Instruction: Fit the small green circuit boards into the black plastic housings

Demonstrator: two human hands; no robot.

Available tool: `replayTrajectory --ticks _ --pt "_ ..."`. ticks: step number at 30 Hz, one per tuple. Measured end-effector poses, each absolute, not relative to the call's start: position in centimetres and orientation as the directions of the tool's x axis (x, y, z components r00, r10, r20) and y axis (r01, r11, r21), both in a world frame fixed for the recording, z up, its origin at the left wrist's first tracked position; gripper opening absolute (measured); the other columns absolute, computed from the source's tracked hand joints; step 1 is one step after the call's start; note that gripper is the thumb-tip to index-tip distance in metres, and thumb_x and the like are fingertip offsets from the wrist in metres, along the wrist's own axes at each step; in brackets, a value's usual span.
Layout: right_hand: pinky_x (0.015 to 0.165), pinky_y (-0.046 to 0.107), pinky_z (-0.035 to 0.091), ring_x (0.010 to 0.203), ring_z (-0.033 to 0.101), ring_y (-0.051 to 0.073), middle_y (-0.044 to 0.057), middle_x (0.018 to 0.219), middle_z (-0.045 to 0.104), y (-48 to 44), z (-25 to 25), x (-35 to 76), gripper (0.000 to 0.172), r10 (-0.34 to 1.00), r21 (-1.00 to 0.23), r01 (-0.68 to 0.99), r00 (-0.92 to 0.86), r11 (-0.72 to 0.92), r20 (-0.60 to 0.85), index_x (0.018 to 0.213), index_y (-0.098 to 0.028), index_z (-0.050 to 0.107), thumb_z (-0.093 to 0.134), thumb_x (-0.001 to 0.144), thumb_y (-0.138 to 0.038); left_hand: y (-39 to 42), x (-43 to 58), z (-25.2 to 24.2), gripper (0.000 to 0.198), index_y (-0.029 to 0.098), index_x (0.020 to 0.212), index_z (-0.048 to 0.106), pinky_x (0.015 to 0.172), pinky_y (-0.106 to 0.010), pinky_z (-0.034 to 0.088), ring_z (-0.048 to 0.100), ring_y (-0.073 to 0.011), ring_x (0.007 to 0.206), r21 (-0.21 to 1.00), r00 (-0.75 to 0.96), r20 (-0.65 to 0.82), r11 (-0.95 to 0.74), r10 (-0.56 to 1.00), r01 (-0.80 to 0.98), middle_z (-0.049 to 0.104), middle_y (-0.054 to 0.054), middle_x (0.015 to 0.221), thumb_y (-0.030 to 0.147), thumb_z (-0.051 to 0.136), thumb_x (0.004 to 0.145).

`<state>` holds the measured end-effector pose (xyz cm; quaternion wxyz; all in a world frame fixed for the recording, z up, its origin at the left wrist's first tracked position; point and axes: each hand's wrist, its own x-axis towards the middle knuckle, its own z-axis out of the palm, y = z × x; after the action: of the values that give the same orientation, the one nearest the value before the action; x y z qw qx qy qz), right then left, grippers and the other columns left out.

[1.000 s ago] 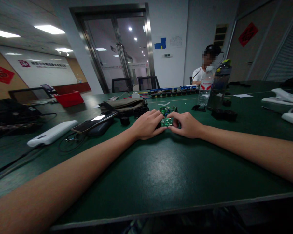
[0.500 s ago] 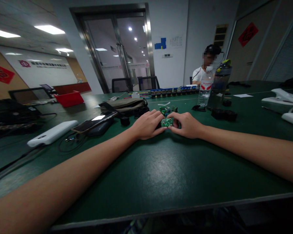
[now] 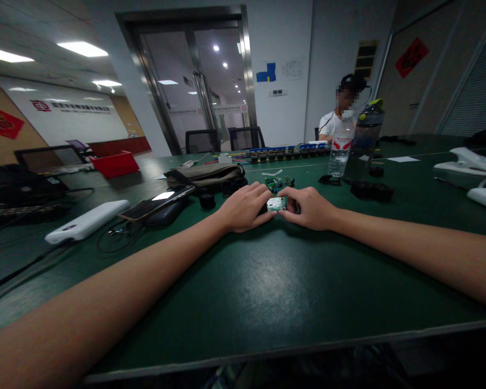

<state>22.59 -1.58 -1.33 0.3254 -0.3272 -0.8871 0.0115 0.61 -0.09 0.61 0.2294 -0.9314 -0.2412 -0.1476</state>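
Between my two hands is a small green circuit board [image 3: 276, 203], its face bright with reflected light. My left hand [image 3: 247, 208] grips it from the left, thumb at the near edge and fingers over the far side. On the right, my right hand [image 3: 310, 208] pinches the other end between thumb and fingers. Some dark part shows inside the right hand's curl, too small to name. Just beyond the hands, more small green circuit boards [image 3: 272, 183] with components lie on the green table [image 3: 275, 292].
Left of my hands are a phone [image 3: 162, 201], a white power bank [image 3: 87, 221] with cables and a grey-brown bag [image 3: 210, 177]. To the right stand a water bottle [image 3: 339, 154] and a dark drinking bottle [image 3: 363, 143], near black blocks [image 3: 371, 190]. A person [image 3: 340, 111] sits across the table.
The board between my hands has tilted slightly, so its face now catches the light and looks whiter. Both hands stay in nearly the same place.
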Motion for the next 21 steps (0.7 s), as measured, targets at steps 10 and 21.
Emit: replayTrajectory --ticks 10,21 --pt "0.061 0.024 0.038 0.056 0.056 0.012 -0.003 0.063 0.061 -1.53 -1.38 22.63 0.023 0.583 -0.233 0.568 -0.573 0.789 0.576 0.103 -0.015 0.062 0.064 0.082 -0.026 0.06 0.57 0.53 0.041 0.013 0.099 0.057 0.079 -0.036 0.045 0.053 -0.0234 0.088 -0.362 0.842 0.383 -0.776 0.38 0.516 0.062 -0.012 0.098 0.049 0.036 0.099" --pt "0.061 0.024 0.038 0.056 0.055 0.012 -0.004 0.063 0.061 -1.6 -1.3 22.61 0.022 0.585 -0.229 0.573 -0.573 0.787 0.574 0.102 -0.016 0.062 0.064 0.082 -0.025 0.15 0.54 0.5 0.041 0.014 0.1 0.057 0.078 -0.037 0.045 0.053 -0.0235 0.088 -0.35 0.842 0.384 -0.784 0.379 0.513 0.062 -0.012 0.098 0.049 0.036 0.099"
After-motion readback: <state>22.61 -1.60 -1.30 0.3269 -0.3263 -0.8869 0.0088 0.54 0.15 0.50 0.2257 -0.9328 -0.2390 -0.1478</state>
